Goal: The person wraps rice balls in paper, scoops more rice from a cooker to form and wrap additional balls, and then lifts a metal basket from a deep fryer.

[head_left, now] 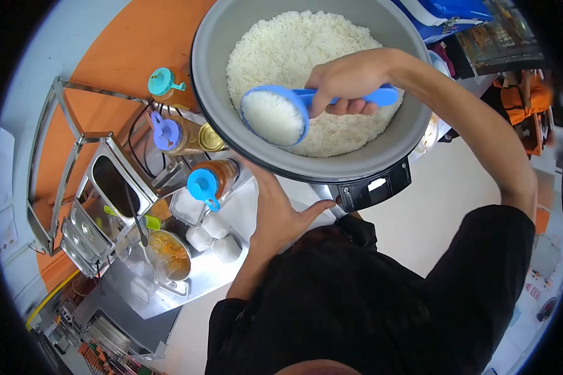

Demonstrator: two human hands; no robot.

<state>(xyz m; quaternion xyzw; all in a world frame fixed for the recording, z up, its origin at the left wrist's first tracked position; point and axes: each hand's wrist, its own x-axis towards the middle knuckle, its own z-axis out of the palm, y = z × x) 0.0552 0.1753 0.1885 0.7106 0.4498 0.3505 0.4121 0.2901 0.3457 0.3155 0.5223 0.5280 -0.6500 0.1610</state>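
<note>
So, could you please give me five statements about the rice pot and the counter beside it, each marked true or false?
1. The right hand grips the blue scoop by its handle. True.
2. The scoop is empty. False: it is filled with white rice.
3. The left hand is inside the rice pot. False: it is outside the pot, with some fingers hidden.
4. Three white rounded items sit together on the counter. True.
5. The lidded bottles all have red lids. False: the teal lid, purple lid and bright blue lid differ.
</note>
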